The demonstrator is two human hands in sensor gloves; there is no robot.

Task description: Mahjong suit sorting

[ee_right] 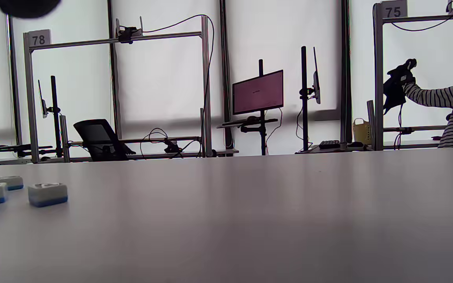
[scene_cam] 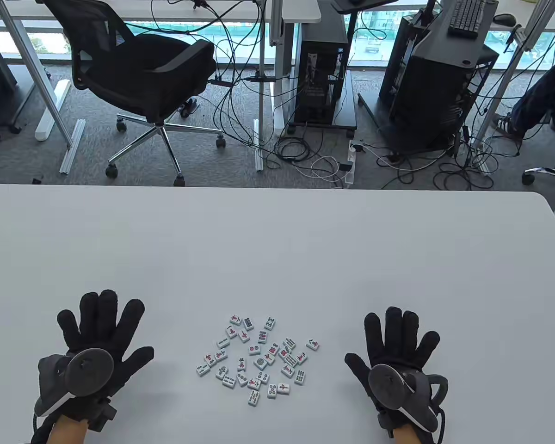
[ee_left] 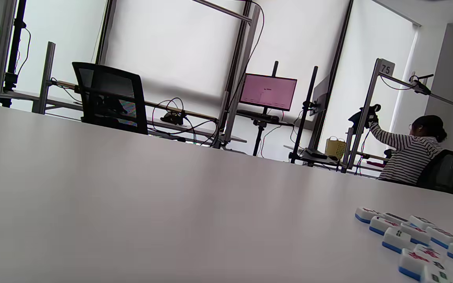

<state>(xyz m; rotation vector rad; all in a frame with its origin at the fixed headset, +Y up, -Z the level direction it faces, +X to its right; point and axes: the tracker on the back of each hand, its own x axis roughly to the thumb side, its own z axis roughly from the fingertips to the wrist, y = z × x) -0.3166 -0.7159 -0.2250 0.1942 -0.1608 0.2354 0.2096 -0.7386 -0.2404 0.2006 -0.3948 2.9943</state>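
While tiles (scene_cam: pixel 258 358) lie mixed | left hand (scene_cam: pixel 95 340) flat, empty | right hand (scene_cam: pixel 397 351) flat, empty

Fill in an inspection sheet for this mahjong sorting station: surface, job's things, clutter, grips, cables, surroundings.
Surface: white table, bare apart from the tiles.
Job's things: mahjong tiles in one loose, unsorted cluster, face up, between the hands.
Clutter: nothing seen on the table.
Grips: left hand and right hand flat, fingers spread, holding nothing.
Cables: tangled cables on the floor beyond the table.
Surroundings: office chair, computer towers.
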